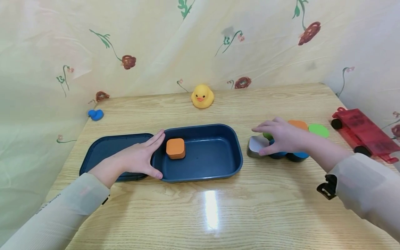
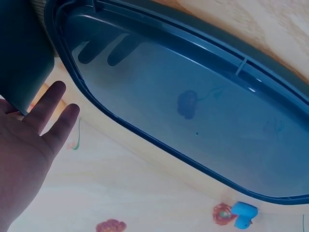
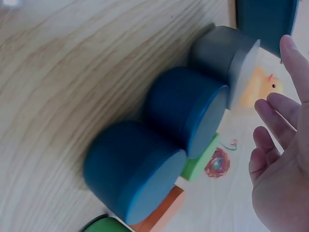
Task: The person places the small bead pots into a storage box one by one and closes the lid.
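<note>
Fingers spread, the left hand (image 1: 139, 158) touches the container (image 1: 204, 158); right of it, the right hand (image 1: 282, 137), also splayed, could knock blue blocks (image 3: 174, 106) crowding the grey block (image 1: 254, 147).

There are seven small containers (image 1: 175, 147), two ducks (image 1: 202, 97), one box (image 1: 206, 158), one lid (image 1: 109, 149), one car (image 1: 362, 130).

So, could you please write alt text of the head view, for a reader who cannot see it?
A person's right grip hovers above a grey block beside other coloured blocks; the left grip touches a dark blue box holding an orange block. A yellow duck sits behind it.
</note>
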